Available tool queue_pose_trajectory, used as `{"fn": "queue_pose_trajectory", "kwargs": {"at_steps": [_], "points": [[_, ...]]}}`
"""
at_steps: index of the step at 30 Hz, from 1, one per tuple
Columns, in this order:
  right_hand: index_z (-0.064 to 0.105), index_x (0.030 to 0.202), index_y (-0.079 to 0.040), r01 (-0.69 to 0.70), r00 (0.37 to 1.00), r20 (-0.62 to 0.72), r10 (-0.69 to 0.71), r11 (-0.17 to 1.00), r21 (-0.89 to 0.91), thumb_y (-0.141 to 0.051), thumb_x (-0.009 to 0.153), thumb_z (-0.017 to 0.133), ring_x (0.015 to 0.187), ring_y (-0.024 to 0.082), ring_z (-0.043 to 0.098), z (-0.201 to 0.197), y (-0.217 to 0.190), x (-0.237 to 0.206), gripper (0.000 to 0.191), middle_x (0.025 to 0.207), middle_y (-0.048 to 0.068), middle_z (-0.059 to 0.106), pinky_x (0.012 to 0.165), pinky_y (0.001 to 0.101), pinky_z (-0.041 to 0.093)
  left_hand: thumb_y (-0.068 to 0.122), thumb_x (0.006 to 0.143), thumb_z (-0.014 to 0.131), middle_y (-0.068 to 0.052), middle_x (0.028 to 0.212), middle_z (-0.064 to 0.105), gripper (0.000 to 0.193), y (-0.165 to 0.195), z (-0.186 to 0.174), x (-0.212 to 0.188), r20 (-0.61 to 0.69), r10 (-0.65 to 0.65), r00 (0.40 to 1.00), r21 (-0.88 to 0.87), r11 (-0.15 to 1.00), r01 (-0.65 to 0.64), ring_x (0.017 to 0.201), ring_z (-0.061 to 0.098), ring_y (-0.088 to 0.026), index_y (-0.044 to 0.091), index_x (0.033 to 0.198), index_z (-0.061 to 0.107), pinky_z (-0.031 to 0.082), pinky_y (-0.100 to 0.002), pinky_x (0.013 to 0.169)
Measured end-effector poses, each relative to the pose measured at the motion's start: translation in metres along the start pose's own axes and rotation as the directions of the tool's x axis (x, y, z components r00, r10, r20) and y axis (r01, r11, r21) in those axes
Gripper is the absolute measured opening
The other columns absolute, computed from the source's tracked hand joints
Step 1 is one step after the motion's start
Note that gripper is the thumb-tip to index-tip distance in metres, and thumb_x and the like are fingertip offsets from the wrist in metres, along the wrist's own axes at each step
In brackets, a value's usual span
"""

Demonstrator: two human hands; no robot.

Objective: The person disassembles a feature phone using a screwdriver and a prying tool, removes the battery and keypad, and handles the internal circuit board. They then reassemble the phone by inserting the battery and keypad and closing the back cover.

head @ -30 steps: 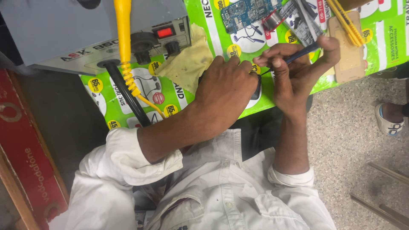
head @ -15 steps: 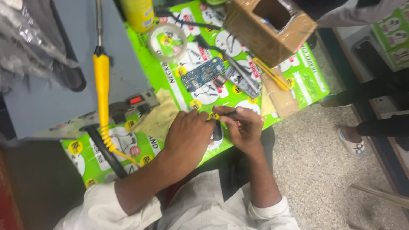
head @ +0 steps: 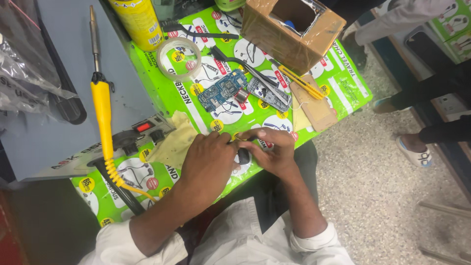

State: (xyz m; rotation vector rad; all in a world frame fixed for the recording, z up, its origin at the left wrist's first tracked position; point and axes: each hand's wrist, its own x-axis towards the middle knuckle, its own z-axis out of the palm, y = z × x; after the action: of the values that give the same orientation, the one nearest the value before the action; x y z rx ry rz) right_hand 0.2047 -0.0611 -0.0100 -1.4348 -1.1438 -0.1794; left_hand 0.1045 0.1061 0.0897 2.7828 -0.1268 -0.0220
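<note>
My left hand (head: 208, 164) and my right hand (head: 275, 153) meet fingertip to fingertip at the near edge of a green printed mat (head: 338, 78). My left fingers press on a small dark part (head: 244, 157) lying on the mat. Between thumb and fingers, my right hand pinches a thin dark tool (head: 248, 141) whose tip points toward the left hand. Just beyond the hands lie a blue circuit board (head: 222, 90) and a grey phone frame (head: 267, 95).
A yellow soldering iron (head: 102, 105) rests on a grey power unit (head: 59, 132) at left. A tape roll (head: 179, 59), yellow can (head: 139, 22), cardboard box (head: 292, 28), wooden block (head: 316, 108) and yellow cloth (head: 174, 142) crowd the mat. Another person's feet (head: 412, 149) stand at right.
The view has drawn back and shows more of the mat. My hands stay joined over the small part, now nearer the mat's front edge; the tool sits lower in my right hand.
</note>
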Motion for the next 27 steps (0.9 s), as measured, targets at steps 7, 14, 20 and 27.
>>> {"fn": "queue_pose_trajectory", "kwargs": {"at_steps": [7, 14, 20, 27], "points": [[0.042, 0.140, -0.016, -0.093, 0.995, -0.020, 0.098, 0.979, 0.184, 0.014, 0.099, 0.066, 0.108, 0.032, 0.078, -0.0009, 0.0029, 0.0009, 0.056, 0.111, 0.022, 0.073, 0.092, 0.0412, 0.066, 0.025, 0.076, 0.079, -0.009, 0.096, 0.067, 0.038, 0.0030, -0.0025, 0.0032, 0.048, -0.030, 0.998, 0.006, 1.000, 0.030, 0.101, 0.062, -0.027, 0.004, 0.108, 0.073, 0.044, -0.045, 0.087], [0.037, 0.143, -0.015, -0.148, 0.989, 0.044, 0.141, 0.940, 0.309, 0.015, 0.105, 0.054, 0.118, 0.038, 0.071, 0.0000, 0.0041, -0.0003, 0.051, 0.124, 0.030, 0.066, 0.097, 0.0447, 0.060, 0.025, 0.078, 0.079, -0.009, 0.098, 0.068, 0.034, 0.0036, -0.0019, 0.0047, 0.077, -0.053, 0.996, -0.006, 0.999, 0.053, 0.104, 0.062, -0.028, 0.005, 0.105, 0.072, 0.044, -0.045, 0.088], [0.038, 0.138, -0.013, -0.065, 0.992, -0.101, 0.071, 0.996, 0.063, 0.011, 0.095, 0.072, 0.101, 0.030, 0.077, -0.0008, 0.0033, -0.0009, 0.060, 0.108, 0.022, 0.072, 0.084, 0.0384, 0.065, 0.025, 0.076, 0.080, -0.010, 0.100, 0.068, 0.039, 0.0037, -0.0001, 0.0052, 0.064, -0.046, 0.997, -0.015, 0.999, 0.047, 0.104, 0.062, -0.029, 0.005, 0.109, 0.072, 0.044, -0.046, 0.088], [0.036, 0.142, -0.015, -0.086, 0.994, -0.045, 0.095, 0.982, 0.170, 0.016, 0.100, 0.062, 0.104, 0.034, 0.077, -0.0031, 0.0008, -0.0007, 0.059, 0.111, 0.025, 0.071, 0.087, 0.0395, 0.065, 0.023, 0.074, 0.080, -0.010, 0.102, 0.068, 0.045, 0.0055, 0.0000, 0.0054, 0.039, -0.032, 0.999, -0.018, 0.999, 0.033, 0.102, 0.062, -0.029, 0.005, 0.113, 0.071, 0.045, -0.046, 0.086]]}}
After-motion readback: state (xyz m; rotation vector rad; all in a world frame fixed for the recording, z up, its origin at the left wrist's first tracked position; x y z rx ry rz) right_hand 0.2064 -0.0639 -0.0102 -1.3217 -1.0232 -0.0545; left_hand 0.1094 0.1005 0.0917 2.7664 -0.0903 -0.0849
